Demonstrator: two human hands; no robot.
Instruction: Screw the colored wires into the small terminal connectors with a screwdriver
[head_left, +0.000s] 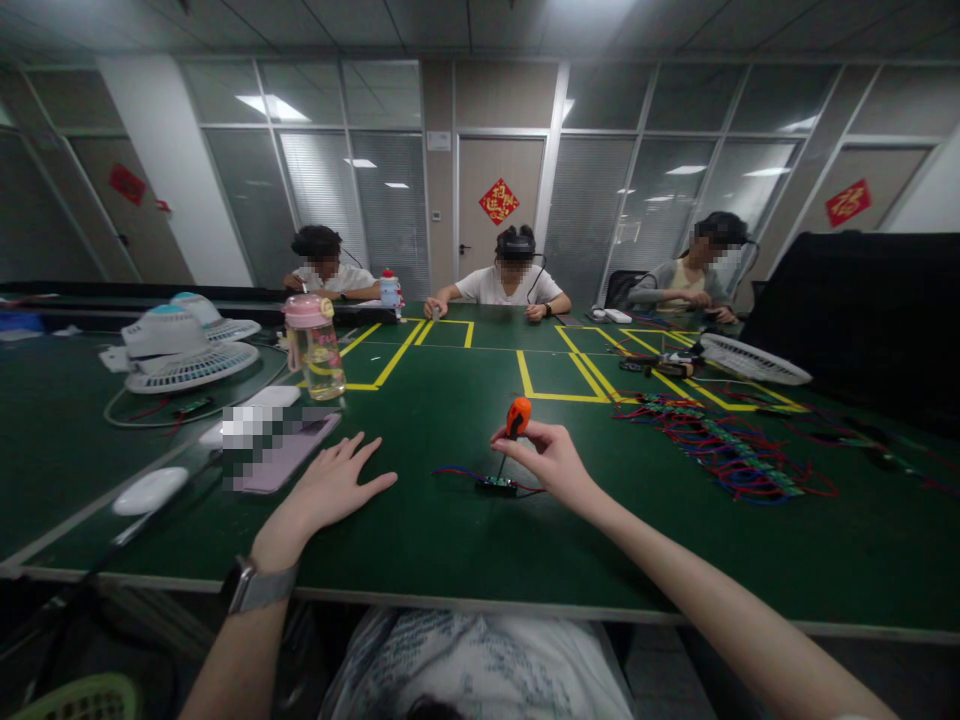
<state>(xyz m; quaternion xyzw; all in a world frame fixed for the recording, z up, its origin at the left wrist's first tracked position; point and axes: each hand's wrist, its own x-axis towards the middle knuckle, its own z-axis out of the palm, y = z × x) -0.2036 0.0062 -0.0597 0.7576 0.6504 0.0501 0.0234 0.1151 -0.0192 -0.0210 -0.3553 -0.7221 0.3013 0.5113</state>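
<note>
My right hand pinches a screwdriver with an orange and black handle. Its thin shaft slants down to a small green circuit board, which lies on the green table. Whether the tip touches the board is too small to tell. Red and blue wires run out from the board's two ends. Left of the board, my left hand rests with its fingers spread, holding nothing. Just beyond its wrist side lies a pinkish phone, partly blurred out.
A row of wired boards lies at the right. At the left stand a pink-lidded bottle, white fans and a white case. Yellow tape marks the table. Three people sit across it; a black screen-like panel rises at the right.
</note>
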